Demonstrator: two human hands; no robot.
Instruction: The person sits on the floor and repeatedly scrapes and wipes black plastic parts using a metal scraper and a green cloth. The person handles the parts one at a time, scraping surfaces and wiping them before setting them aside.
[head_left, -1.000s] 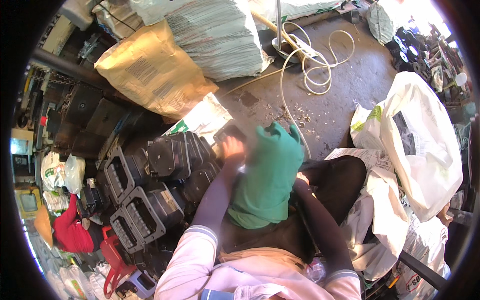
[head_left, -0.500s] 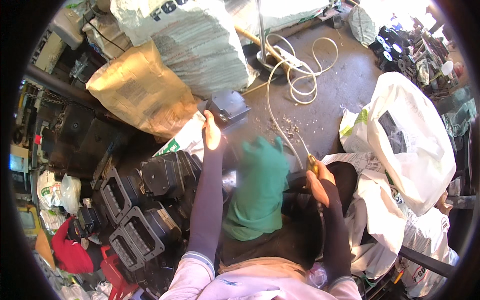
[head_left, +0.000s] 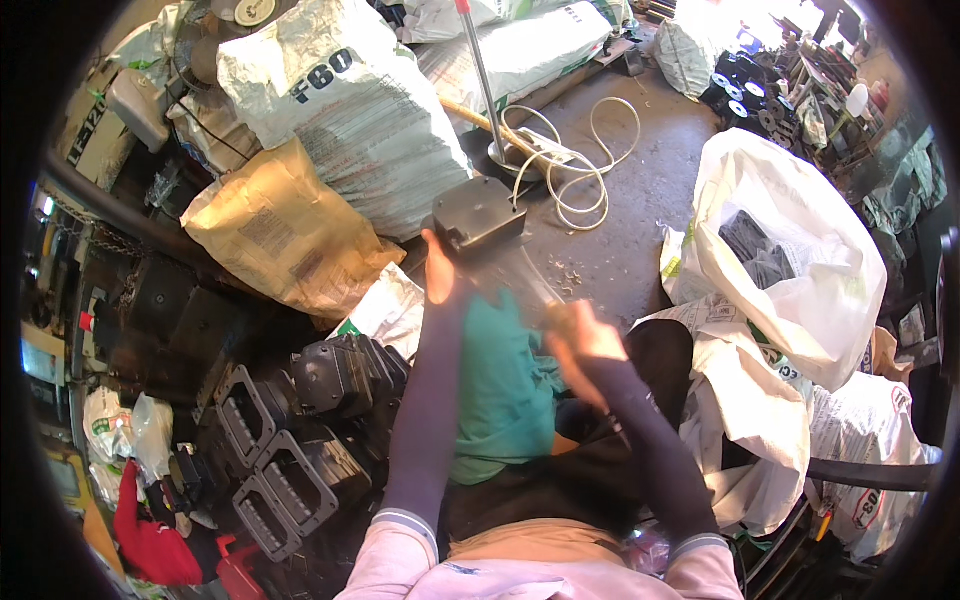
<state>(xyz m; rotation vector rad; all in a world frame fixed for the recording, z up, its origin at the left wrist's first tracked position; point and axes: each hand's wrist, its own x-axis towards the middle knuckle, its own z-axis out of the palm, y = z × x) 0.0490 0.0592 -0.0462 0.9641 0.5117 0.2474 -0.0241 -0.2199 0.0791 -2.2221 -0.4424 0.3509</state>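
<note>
My left hand grips a black boxy plastic housing by its near left side, holding it up in front of me. My right hand, smeared by motion, is closed round a slim tool with a brass-coloured body. A pale, blurred shaft runs from the tool toward the underside of the housing; whether it touches cannot be made out. A green cloth lies over my leg below both hands. Several similar black housings are stacked to my left, some showing rectangular framed openings.
A white sack holding dark parts stands open at right. A brown paper bag and a large white sack stand at far left. A pale cord loops over the grey floor, near small scattered shavings.
My right hand has moved left and up with the tool, closer to the housing. The housing has shifted slightly right in the view, its flat face now turned more toward me.
</note>
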